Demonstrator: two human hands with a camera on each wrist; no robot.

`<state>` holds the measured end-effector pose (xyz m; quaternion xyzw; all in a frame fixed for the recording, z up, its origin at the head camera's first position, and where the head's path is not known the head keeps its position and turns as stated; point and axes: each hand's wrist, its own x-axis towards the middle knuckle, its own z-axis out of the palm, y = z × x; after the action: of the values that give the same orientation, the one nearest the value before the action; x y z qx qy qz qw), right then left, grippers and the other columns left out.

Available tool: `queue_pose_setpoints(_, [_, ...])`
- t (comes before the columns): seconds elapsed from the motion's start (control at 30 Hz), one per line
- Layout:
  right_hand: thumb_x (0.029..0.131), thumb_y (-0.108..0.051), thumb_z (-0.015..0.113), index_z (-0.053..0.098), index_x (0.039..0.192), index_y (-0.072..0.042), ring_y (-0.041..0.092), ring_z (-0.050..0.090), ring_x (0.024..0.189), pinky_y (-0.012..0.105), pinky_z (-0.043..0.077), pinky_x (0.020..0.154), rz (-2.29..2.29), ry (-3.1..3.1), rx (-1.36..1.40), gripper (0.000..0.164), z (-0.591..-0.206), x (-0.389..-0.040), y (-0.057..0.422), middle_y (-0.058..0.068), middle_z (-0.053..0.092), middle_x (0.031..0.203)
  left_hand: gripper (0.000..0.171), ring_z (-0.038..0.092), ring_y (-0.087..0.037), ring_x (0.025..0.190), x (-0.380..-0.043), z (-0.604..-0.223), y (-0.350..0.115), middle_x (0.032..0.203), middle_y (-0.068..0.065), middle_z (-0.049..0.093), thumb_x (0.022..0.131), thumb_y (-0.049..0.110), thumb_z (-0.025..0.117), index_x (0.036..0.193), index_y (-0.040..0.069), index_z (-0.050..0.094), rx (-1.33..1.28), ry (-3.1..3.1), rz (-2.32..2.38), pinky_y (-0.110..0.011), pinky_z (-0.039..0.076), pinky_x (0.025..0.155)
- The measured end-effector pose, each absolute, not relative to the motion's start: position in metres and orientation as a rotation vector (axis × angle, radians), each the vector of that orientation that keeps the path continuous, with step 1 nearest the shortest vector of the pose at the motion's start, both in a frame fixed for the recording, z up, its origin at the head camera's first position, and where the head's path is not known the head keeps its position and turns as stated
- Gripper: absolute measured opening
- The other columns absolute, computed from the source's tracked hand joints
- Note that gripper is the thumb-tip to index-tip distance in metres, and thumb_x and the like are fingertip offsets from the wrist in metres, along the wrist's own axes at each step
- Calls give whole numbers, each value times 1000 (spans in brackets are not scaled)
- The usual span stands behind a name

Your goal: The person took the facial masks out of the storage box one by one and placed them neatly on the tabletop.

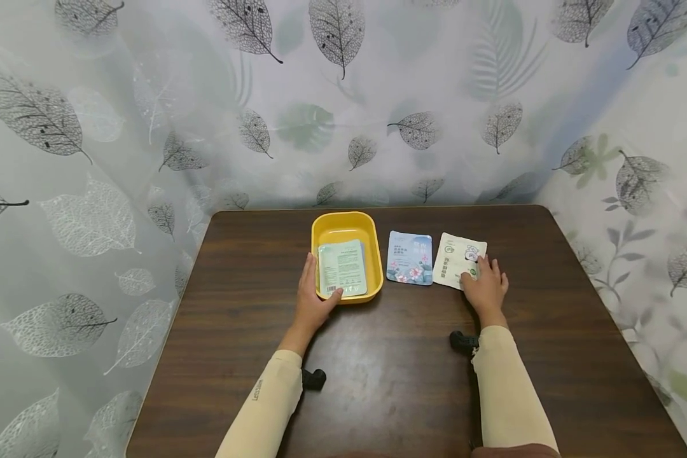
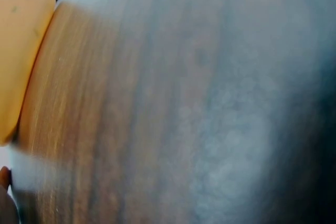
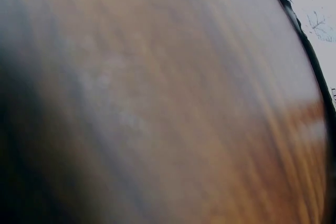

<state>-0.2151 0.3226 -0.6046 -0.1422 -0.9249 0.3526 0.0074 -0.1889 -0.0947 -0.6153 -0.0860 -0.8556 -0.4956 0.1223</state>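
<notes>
The yellow plastic tray (image 1: 348, 220) stands near the table's far edge, with a pale green sachet (image 1: 342, 267) lying in it. My left hand (image 1: 312, 300) holds the tray's near left corner, its fingers along the left wall and its thumb at the near rim. To the right of the tray lies a blue flowered sachet (image 1: 409, 257). Beside that is a cream sachet (image 1: 455, 257), and my right hand (image 1: 486, 289) rests on its right end with fingers spread and the thumb at the near edge. The left wrist view catches only the yellow tray's side (image 2: 21, 51).
The brown wood-grain table (image 1: 378, 362) carries everything. A leaf-print curtain (image 1: 343, 127) rises behind its far edge and along both sides. Each wrist wears a black camera mount (image 1: 464, 342). Mostly blurred tabletop (image 3: 173, 98) fills the right wrist view.
</notes>
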Motion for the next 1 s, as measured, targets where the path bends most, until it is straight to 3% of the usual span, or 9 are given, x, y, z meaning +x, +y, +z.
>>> queue_pose_setpoints(0.37, [101, -31, 33, 15, 162, 1, 43, -4, 159, 67, -7, 121, 979, -2975, -405, 71, -613, -215, 321, 24, -4, 170, 110, 20, -29, 159, -186, -620, -99, 174, -4, 13, 81, 55, 80, 164, 10, 22, -256, -2489, -1515, -61, 21, 123])
queue_pose_setpoints(0.73, [102, -32, 31, 17, 162, 0, 43, -4, 159, 67, -6, 122, 944, -2985, -434, 70, -609, -213, 320, 23, -4, 170, 108, 19, -25, 159, -185, -619, -99, 174, -1, 14, 80, 44, 83, 163, 10, 23, -259, -2498, -1484, -59, 21, 125])
queue_pose_setpoints(1.0, [101, -32, 33, 18, 162, -1, 42, -2, 159, 65, -6, 123, 952, -2955, -443, 70, -611, -215, 320, 23, -1, 171, 108, 22, -27, 158, -185, -617, -99, 173, -4, 17, 80, 52, 81, 163, 12, 25, -274, -2476, -1467, -59, 22, 124])
